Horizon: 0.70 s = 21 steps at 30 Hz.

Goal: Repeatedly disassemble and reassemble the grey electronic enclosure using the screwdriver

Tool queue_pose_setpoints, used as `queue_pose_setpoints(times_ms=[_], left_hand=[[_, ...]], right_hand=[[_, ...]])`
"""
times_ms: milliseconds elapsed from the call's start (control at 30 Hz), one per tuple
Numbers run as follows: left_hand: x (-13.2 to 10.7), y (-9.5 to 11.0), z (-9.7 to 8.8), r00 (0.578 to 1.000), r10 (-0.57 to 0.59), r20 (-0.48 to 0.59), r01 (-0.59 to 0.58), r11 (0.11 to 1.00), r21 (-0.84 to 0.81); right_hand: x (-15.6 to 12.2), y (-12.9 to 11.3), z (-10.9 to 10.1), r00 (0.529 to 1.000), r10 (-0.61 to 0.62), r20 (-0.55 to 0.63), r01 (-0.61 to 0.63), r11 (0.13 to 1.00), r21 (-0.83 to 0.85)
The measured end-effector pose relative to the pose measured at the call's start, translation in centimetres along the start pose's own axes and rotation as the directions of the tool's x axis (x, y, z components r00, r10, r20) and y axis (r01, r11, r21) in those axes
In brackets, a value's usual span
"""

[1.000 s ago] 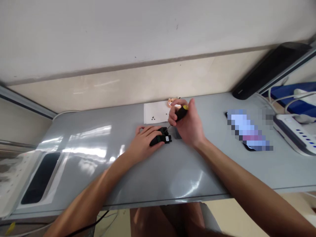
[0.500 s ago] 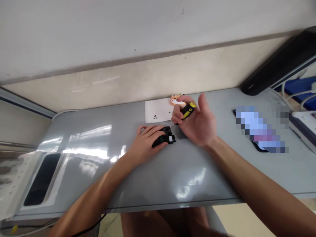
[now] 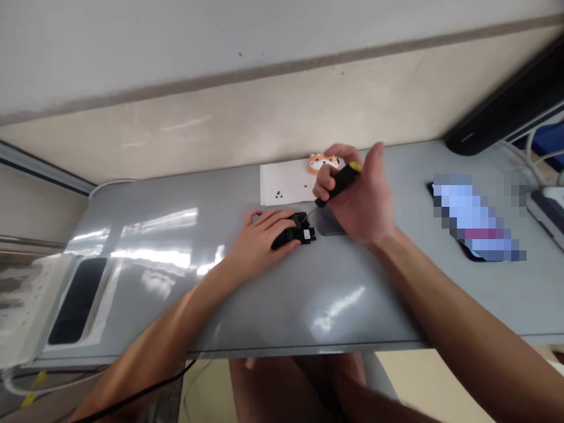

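Observation:
My left hand (image 3: 259, 241) lies over a small black device (image 3: 296, 234) on the grey table (image 3: 220, 282), fingers curled along it and pinning it down. My right hand (image 3: 356, 194) is closed round a black and yellow screwdriver (image 3: 338, 183), tilted so its thin tip touches the top of the device. Behind the device lies a white sheet of paper (image 3: 282, 182) with a few small dark screws (image 3: 277, 195) on it. A small flat grey piece (image 3: 329, 225) rests on the table under my right hand.
An orange animal-shaped figure (image 3: 323, 161) sits at the paper's far edge. A blurred phone (image 3: 478, 217) lies to the right, a long black bar (image 3: 506, 111) at the back right. A white power strip (image 3: 22, 305) and a dark slab (image 3: 74, 299) are at the left.
My right hand has turned and risen slightly with the screwdriver, thumb now pointing up. The view has shifted, so everything sits a little further right and higher. My left hand stays on the device.

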State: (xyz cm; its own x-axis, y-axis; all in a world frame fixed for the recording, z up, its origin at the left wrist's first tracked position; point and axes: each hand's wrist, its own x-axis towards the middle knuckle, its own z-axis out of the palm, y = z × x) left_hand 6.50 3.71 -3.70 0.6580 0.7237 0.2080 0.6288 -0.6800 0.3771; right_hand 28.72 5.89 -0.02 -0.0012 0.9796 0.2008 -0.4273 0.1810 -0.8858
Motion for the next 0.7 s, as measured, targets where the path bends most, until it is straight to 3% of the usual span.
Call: queue_pose_setpoints(times_ms=[100, 333, 567, 700], left_hand=[[0.1, 0.0, 0.1, 1.000, -0.005, -0.009, 0.005, 1.000, -0.006], [0.2, 0.0, 0.1, 1.000, -0.010, -0.001, 0.010, 1.000, 0.006], [0.1, -0.1, 0.0, 1.000, -0.008, 0.008, 0.008, 1.000, 0.008], [0.1, -0.1, 0.0, 1.000, -0.014, 0.003, 0.013, 1.000, 0.021]], right_hand=[[-0.1, -0.6, -0.7, 0.998, 0.037, 0.052, -0.037, 0.999, 0.006], [-1.6, -0.4, -1.9, 0.993, 0.043, 0.108, -0.026, 0.988, -0.153], [-2.0, -0.6, -0.8, 0.998, -0.003, 0.066, 0.021, 0.965, -0.262], [-2.1, -1.2, -0.9, 0.996, -0.094, -0.001, 0.083, 0.877, -0.473]])
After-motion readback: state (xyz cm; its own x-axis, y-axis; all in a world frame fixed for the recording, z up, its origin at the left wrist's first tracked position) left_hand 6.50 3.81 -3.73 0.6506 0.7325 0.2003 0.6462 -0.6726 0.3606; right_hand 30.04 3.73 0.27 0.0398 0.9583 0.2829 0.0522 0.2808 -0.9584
